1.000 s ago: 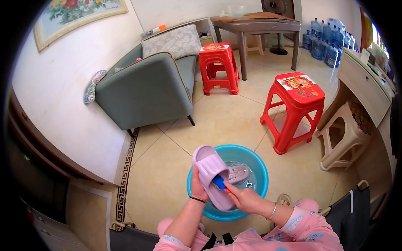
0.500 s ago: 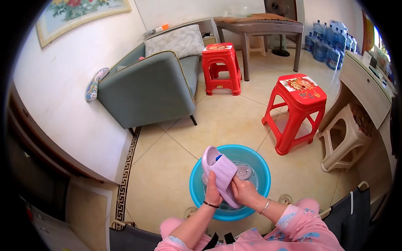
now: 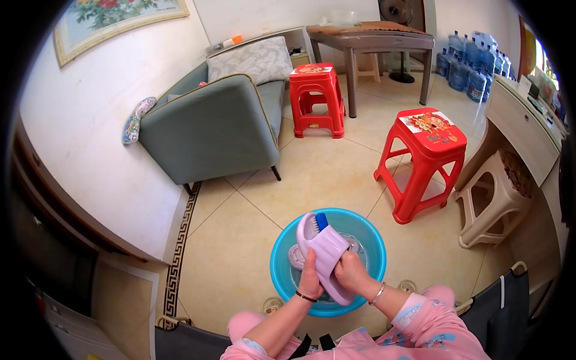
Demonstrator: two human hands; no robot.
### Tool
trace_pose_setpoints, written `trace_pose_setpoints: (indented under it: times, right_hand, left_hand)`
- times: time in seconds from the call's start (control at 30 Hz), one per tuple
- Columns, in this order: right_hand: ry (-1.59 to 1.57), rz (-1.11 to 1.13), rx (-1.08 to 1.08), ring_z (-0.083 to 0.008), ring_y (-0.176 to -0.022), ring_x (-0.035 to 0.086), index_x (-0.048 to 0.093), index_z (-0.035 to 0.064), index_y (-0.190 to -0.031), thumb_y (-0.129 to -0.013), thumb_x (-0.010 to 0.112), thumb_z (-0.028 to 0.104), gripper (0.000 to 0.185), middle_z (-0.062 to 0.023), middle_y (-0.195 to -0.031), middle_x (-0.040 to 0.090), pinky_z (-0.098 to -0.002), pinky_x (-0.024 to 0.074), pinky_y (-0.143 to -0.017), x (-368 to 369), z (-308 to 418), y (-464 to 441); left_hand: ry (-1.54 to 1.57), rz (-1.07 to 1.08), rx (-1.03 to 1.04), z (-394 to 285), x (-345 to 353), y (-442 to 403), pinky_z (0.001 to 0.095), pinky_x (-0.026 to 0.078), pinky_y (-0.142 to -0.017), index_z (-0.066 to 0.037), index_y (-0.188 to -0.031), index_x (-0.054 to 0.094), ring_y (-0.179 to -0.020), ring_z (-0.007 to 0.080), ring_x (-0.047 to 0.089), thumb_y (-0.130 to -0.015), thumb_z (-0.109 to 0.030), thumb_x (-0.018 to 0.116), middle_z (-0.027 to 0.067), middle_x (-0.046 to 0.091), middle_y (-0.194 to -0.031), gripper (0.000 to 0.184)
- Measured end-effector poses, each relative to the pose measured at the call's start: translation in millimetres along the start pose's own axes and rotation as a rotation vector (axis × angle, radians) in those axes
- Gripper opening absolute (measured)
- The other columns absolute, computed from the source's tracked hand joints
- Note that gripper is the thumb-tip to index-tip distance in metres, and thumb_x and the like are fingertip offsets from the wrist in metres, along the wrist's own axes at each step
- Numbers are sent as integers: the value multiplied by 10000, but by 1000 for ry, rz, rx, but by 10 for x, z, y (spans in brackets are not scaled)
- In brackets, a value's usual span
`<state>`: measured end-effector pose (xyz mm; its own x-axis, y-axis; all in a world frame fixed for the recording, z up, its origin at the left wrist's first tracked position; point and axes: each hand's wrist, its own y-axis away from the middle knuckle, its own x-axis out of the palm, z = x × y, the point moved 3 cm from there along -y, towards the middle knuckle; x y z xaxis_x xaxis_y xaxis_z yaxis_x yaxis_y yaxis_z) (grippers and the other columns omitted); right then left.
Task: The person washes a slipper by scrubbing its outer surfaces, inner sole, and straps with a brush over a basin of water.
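A light purple slipper (image 3: 328, 249) is held tilted over a blue basin (image 3: 380, 246). My left hand (image 3: 309, 281) is closed around its left side, thumb on the strap. My right hand (image 3: 352, 273) is a fist at the strap's right opening. A blue brush (image 3: 322, 221) with white bristles pokes out from under the strap at the toe end. Its other end runs under the strap toward my right fist, which hides the grip. Inside the basin, in shallow water, lies another pale purple slipper (image 3: 296, 257), partly covered by the held one.
Two red stools (image 3: 429, 135) stand on the tiled floor ahead, the farther one beside a grey-green sofa (image 3: 210, 135). To the right are a beige stool (image 3: 495, 195) and a desk (image 3: 522, 120). A table (image 3: 372, 39) and several water bottles (image 3: 459, 75) are at the back.
The blue brush has slid farther out past the strap toward the toe end, showing its bristles. My right hand has moved in closer to the strap. The slipper has shifted slightly right.
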<state>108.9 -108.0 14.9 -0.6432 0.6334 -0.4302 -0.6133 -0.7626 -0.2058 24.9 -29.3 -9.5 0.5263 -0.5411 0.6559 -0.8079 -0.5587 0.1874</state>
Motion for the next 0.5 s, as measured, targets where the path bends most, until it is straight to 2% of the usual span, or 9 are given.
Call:
trace_pose_setpoints:
  times: [0.07, 0.13, 0.23, 0.37, 0.43, 0.5]
  right_hand:
    - [-122, -25, -21, -449, -829, 630, 605, -73, -982, -856, 475, 70, 230, -291, -856, 637, -469, 516, -722, -5, -13, -8]
    - [-255, 25, -15, -365, -925, 652, 609, -35, -1089, -877, 464, 79, 281, -249, -954, 657, -394, 513, -786, 19, -75, -27]
    - [-217, 78, -54, -347, -917, 656, 612, -25, -1080, -889, 462, 89, 268, -239, -963, 659, -384, 514, -779, 10, -104, -27]
    - [-168, 149, -62, -359, -890, 657, 611, -21, -1070, -891, 466, 93, 256, -238, -945, 659, -391, 515, -765, -79, 31, -12]
    - [-139, 195, -103, -434, -868, 628, 597, -46, -1000, -888, 489, 106, 218, -291, -910, 628, -443, 508, -736, -91, 78, 1]
    - [-124, 221, -106, -427, -858, 629, 595, -33, -1021, -897, 488, 113, 219, -277, -913, 634, -436, 510, -735, -84, 98, 23]
  left_hand:
    - [-5, -7, -7, -27, 20, 15, 381, 387, -1040, -49, -1340, 421, -1191, 232, 518, -903, -581, 483, 105, 532, -1299, 691]
    - [-8, -14, -13, -58, 22, 29, 380, 387, -1040, -51, -1341, 421, -1189, 233, 519, -901, -583, 484, 106, 533, -1299, 693]
    - [5, -21, -41, -68, -18, 19, 378, 390, -1037, -57, -1345, 425, -1184, 234, 522, -900, -599, 465, 103, 534, -1300, 703]
    - [31, -11, -69, -95, -46, -8, 384, 396, -1032, -70, -1343, 441, -1180, 237, 525, -902, -619, 428, 96, 541, -1297, 703]
    - [19, -15, -70, -115, -66, -15, 385, 398, -1029, -74, -1339, 448, -1178, 238, 527, -903, -621, 420, 94, 546, -1292, 700]
    - [107, 36, -114, -103, -121, -49, 382, 392, -1038, -70, -1353, 427, -1195, 241, 515, -924, -583, 427, 102, 530, -1310, 669]
